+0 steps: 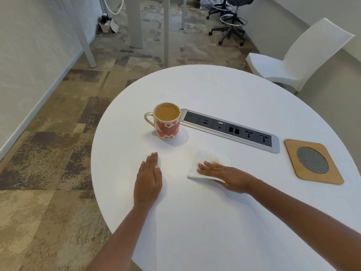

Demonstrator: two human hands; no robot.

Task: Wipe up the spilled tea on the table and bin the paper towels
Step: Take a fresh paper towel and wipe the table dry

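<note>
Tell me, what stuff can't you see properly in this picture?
- Head view: the table under the paper towel. The towel and the right hand pressing it cover that patch, so any tea left beneath cannot be seen.
- Head view: the markings on the socket strip are too small to read.
- Head view: the office chairs have their tops cut off by the upper edge.

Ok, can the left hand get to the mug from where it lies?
Probably yes. The left hand lies flat on the table, nothing stands between it and the mug, whose handle faces that side.
</note>
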